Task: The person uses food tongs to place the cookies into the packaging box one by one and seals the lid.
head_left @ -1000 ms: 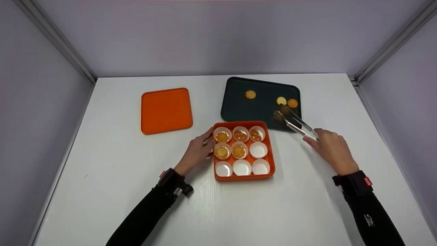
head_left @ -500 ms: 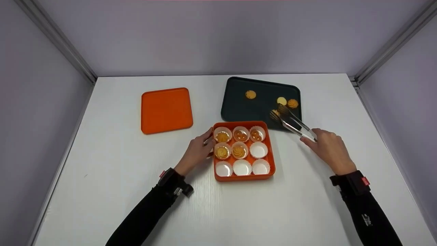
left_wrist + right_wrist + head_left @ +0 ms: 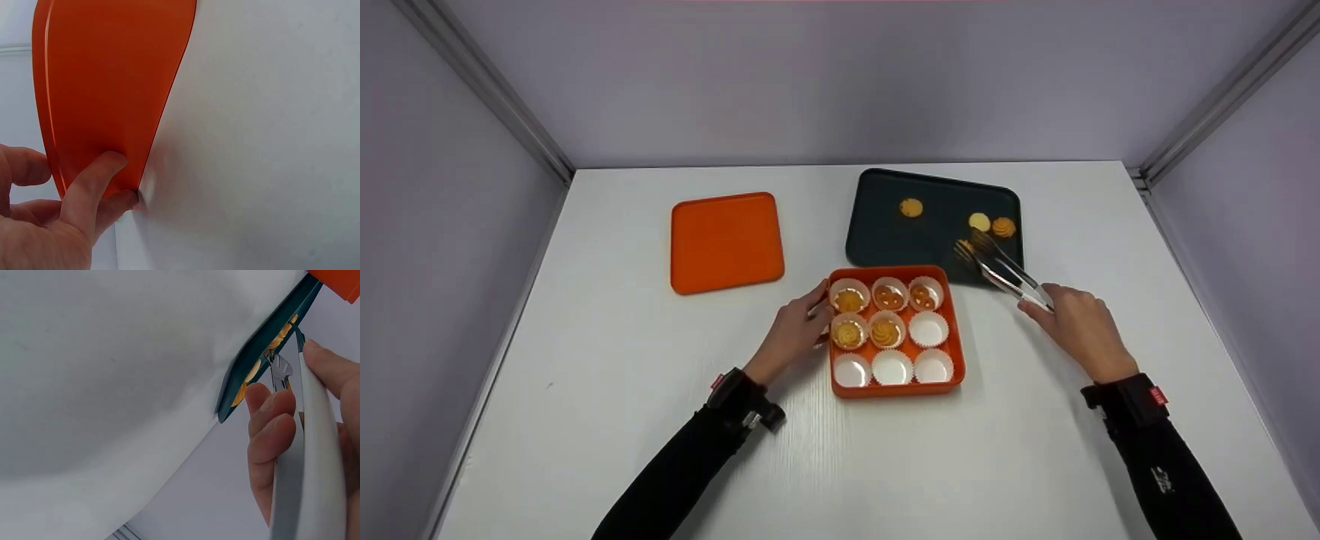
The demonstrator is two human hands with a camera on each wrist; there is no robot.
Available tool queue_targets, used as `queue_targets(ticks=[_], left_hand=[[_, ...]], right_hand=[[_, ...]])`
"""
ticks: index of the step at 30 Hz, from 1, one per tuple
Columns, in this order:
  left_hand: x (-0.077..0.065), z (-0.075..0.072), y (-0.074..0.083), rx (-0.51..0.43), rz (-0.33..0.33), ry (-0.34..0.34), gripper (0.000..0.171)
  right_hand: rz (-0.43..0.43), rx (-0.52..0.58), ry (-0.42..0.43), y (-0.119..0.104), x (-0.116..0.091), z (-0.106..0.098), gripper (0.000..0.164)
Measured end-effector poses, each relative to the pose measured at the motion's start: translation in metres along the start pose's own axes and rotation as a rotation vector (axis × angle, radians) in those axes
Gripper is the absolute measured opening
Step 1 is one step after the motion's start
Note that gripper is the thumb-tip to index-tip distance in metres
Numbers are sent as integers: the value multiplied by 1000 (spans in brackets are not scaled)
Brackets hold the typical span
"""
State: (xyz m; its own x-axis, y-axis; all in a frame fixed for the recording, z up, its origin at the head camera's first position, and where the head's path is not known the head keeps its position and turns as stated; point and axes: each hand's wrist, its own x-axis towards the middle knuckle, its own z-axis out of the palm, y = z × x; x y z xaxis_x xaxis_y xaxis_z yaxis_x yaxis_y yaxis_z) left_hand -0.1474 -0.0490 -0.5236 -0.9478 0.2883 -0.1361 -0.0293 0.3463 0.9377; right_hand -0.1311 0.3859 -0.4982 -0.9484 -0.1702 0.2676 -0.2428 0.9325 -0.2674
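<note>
In the head view my left hand [image 3: 791, 330] rests its fingertips against the left side of an orange box [image 3: 896, 391]. The left wrist view shows fingers [image 3: 93, 180] pressing on the box wall. Paper cups fill the box in rows; several at the back hold cookies, while the white cups [image 3: 892, 368] nearer me look bare. My right hand [image 3: 1084, 330] grips metal tongs [image 3: 997, 280]. Their fork-like tips are spread over a swirled cookie [image 3: 965, 246] on the dark green tray [image 3: 881, 236]; whether they touch it I cannot tell.
Also on that tray lie a speckled round cookie [image 3: 911, 208], a pale round cookie [image 3: 979, 221] and another swirled cookie [image 3: 1003, 227]. A flat orange tray [image 3: 727, 244] is at the back left. Grey walls enclose the white table [image 3: 607, 375] behind and on both sides.
The right hand and tongs have shifted slightly left, bringing the tips around the near swirled cookie. The tong arms are a little closer together. My left hand and the box stay put.
</note>
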Motion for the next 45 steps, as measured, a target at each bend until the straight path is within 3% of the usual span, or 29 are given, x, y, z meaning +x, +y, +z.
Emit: queue_targets(ticks=[15,23,30,38,45], left_hand=[[-2,-1,0,-31,35,1,58],[-1,0,2,-7,10,10,57],[0,0,0,-3,14,-1,58],[-1,0,0,-19,21,-5,58],[-1,0,-1,14,49,15,56]], right_hand=[[-53,9,17,-1,2,0,48],[19,16,-35,-4,4,1,51],[36,12,-26,-5,8,5,54],[1,12,-4,-3,6,7,49],[-86,24,55,-2,3,6,48]])
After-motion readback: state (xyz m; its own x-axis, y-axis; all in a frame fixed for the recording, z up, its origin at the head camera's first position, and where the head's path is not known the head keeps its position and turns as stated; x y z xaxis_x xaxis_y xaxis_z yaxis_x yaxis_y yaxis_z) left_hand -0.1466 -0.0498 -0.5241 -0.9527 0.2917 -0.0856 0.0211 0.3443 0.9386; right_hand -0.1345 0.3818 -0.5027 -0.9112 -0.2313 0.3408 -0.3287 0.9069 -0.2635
